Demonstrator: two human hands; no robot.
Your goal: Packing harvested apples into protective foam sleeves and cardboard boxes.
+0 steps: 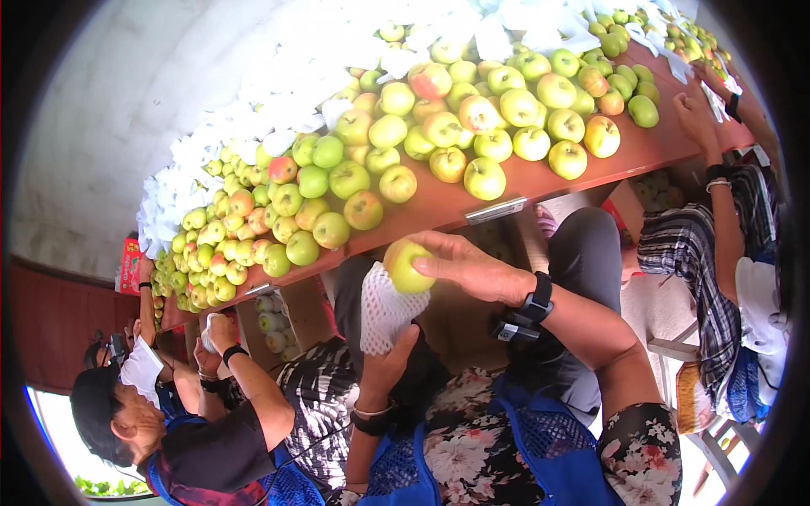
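Observation:
A yellow-green apple (411, 271) sits between the thumb and fingers of my right hand (474, 268), in front of my lap. Its lower side meets the open top of a white foam net sleeve (381, 315), which covers only part of it. From below, my left hand (390, 364) closes round the sleeve's lower part; some of its fingers are hidden behind the netting. Just beyond, many green and red-blushed apples (484, 178) lie heaped on a reddish-brown table (422, 207).
White foam nets (160, 202) are piled behind the apples. Below the tabletop stand cartons, one holding wrapped apples (274, 324). A co-worker (211, 405) sits close on my left, another (713, 211) on my right. A metal handle (495, 211) juts from the table's front edge.

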